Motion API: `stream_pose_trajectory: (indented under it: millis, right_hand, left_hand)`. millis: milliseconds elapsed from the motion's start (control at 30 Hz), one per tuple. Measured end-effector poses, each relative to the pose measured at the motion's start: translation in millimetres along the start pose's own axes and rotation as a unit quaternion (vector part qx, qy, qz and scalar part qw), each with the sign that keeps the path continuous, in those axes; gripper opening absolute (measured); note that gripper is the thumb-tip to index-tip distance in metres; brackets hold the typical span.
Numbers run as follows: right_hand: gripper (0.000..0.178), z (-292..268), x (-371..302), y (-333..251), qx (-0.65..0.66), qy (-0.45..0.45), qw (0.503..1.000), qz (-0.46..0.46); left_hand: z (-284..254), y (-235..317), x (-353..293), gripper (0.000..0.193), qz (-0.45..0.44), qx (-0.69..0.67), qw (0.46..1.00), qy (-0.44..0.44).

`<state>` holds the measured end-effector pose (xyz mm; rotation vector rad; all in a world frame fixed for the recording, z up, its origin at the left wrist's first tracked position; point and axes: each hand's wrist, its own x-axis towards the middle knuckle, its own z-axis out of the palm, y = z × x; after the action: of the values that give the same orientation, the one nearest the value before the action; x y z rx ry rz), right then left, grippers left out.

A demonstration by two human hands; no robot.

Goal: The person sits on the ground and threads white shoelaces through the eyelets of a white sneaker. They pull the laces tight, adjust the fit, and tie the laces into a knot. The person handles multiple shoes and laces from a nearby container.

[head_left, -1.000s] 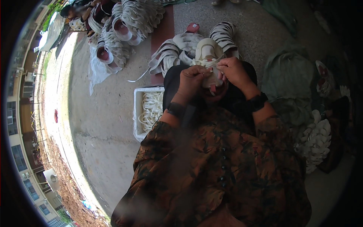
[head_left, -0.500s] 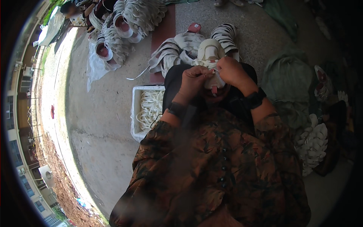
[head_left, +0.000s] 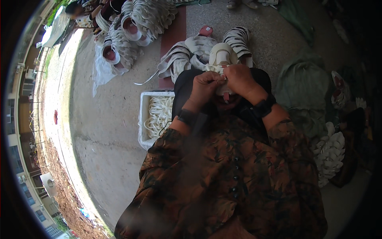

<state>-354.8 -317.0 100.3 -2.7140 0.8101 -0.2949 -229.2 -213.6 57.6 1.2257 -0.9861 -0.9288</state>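
Note:
A cream shoe upper (head_left: 221, 53) rests between my knees, its rounded toe pointing away from me and a pinkish heel tab (head_left: 226, 96) nearest my body. My left hand (head_left: 204, 85) is closed in a pinch at the left side of the lacing opening, on what looks like a thin pale shoelace. Closed at the right edge of the opening, my right hand (head_left: 240, 79) grips the upper; its curled fingers hide most of the contact. The fingertips of both hands almost meet over the middle of the upper.
A white foam box (head_left: 142, 119) full of white laces (head_left: 160, 113) stands left of my knee. Stacked pale shoe uppers (head_left: 201, 46) lie beyond my knees, with larger piles (head_left: 153, 18) farther left. Green sacking (head_left: 300, 85) and more uppers (head_left: 330, 153) lie right. Another person sits far left.
My right hand has dropped slightly and turned, its knuckles now lower over the upper's opening. My left hand stays pinched in nearly the same place. The view has shifted a little.

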Motion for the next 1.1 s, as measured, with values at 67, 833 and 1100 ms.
stream_pose_trajectory:
  millis: [67, 833, 1100]
  right_hand:
    - [0.010, 2, -3, 0, 0.007, 0.007, 0.999, -0.034]
    - [0.016, 35, -23, 19, 0.233, 0.176, 0.956, 0.028]
    - [0.010, 29, -27, 16, 0.246, 0.196, 0.949, 0.015]
  left_hand:
    - [-1, -1, -1, 0.009, 0.016, 0.021, 1.000, 0.000]
    - [-1, 8, 1, 0.014, -0.014, 0.117, 0.990, 0.077]
    - [-10, 8, 14, 0.008, 0.108, 0.315, 0.943, -0.005]
